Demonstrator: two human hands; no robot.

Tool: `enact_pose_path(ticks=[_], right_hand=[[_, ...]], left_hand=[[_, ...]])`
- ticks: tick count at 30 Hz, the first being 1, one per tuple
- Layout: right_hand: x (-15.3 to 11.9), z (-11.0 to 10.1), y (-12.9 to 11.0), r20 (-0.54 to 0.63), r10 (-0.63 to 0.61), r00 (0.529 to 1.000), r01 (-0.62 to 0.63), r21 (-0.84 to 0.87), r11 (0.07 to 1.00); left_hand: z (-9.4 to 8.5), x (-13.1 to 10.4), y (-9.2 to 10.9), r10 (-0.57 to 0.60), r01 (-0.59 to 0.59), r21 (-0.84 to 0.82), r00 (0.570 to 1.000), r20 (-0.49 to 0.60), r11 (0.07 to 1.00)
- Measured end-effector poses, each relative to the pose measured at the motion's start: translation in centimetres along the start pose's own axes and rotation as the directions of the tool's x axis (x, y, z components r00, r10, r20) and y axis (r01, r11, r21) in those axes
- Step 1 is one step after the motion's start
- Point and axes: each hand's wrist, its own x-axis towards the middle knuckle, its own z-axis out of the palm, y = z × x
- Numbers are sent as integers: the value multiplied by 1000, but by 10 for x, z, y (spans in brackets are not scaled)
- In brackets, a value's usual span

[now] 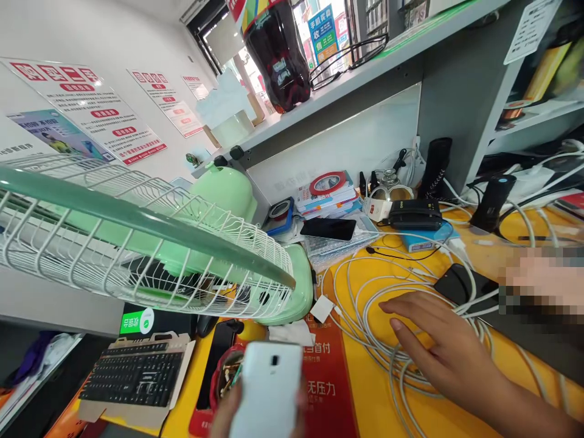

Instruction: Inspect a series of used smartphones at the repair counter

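My left hand [228, 413] is closed round a white smartphone [269, 389], whose back with a dark camera lens faces me; most of the hand is hidden behind it. Under the phone lies a red printed mat [331, 371], with a red bowl of small items [223, 377] just left of it. My right hand [442, 340] reaches in from the lower right with its fingers stretched out and nothing visible in them. It is over a loose coil of white cable [365, 310]; whether it touches the cable I cannot tell. A white charger plug [322, 308] sits left of the coil.
A green fan [219, 237] with a white wire cage fills the left. A keyboard [132, 374] lies below it. At the back are a black phone [328, 229], red tape [327, 183] and a black box-shaped device [415, 214]. A cola bottle [278, 61] stands on the shelf.
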Motion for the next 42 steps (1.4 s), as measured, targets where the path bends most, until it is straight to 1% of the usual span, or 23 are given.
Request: enact_pose_path(ticks=[1, 2, 3, 4, 6, 8, 9, 11, 13, 16, 18, 20, 22, 24, 28, 31, 32, 34, 35, 36, 37, 38, 42], right_hand=[[0, 0, 0, -6, 13, 1000, -13, 10, 1000], [0, 0, 0, -15, 28, 999, -28, 21, 999], [0, -1, -1, -29, 47, 998, -46, 33, 998], [0, -2, -1, -40, 68, 997, -66, 47, 997], [2, -3, -1, -45, 116, 992, -111, 88, 990], [4, -5, -1, -11, 171, 985, -167, 146, 975], [5, -5, -1, 9, 198, 980, -197, 174, 965], [8, -5, 1, 35, 251, 967, -252, 226, 941], [10, -4, 4, 40, 315, 948, -314, 275, 909], [12, -2, 8, 48, 416, 908, -408, 327, 853], [13, 0, 9, 106, 442, 891, -450, 346, 823], [12, 1, 9, 210, 450, 868, -496, 356, 792], [11, 3, 10, 304, 472, 828, -558, 362, 747], [10, 5, 11, 354, 503, 788, -613, 385, 690], [9, 7, 14, 440, 503, 744, -667, 515, 538], [9, 8, 11, 506, 507, 698, -714, 549, 434], [9, 8, 10, 525, 506, 685, -726, 551, 411], [9, 9, 8, 559, 492, 667, -742, 559, 371], [8, 9, 7, 573, 482, 663, -745, 566, 352], [8, 9, 6, 579, 475, 662, -745, 578, 334], [7, 10, 6, 582, 469, 665, -741, 591, 318], [7, 11, 6, 581, 463, 669, -736, 604, 305], [7, 12, 5, 577, 447, 684, -720, 634, 283]], left_hand=[[19, 21, -7, -19, 23, -24, 990, 137, 999], [39, 43, -11, -48, 64, -54, 963, 265, 996], [58, 64, -14, -49, 88, -103, 943, 329, 991], [76, 84, -15, -40, 106, -172, 937, 347, 979], [110, 117, -15, -16, 101, -352, 972, 236, 930], [136, 142, -14, -18, 65, -412, 993, 116, 909], [146, 151, -14, -5, 37, -424, 997, 76, 905], [158, 165, -17, 50, -40, -438, 999, 10, 898], [162, 173, -22, 112, -122, -457, 992, -50, 881], [157, 178, -29, 174, -221, -462, 974, -142, 859], [152, 177, -30, 203, -275, -454, 958, -202, 847], [148, 175, -28, 253, -338, -422, 936, -245, 842], [145, 173, -24, 319, -391, -369, 916, -243, 843], [143, 172, -20, 358, -406, -330, 912, -197, 852], [138, 172, -17, 356, -364, -368, 930, -91, 856], [134, 171, -16, 356, -347, -416, 933, -58, 840], [133, 170, -16, 325, -305, -431, 945, -29, 849], [132, 168, -16, 211, -149, -448, 973, 92, 881], [132, 167, -16, 149, -60, -444, 974, 169, 894], [131, 166, -16, 98, 17, -431, 965, 243, 902], [132, 165, -16, 71, 63, -420, 953, 296, 906], [132, 165, -16, 67, 79, -415, 943, 327, 907], [134, 164, -17, 59, 118, -423, 922, 383, 898]])
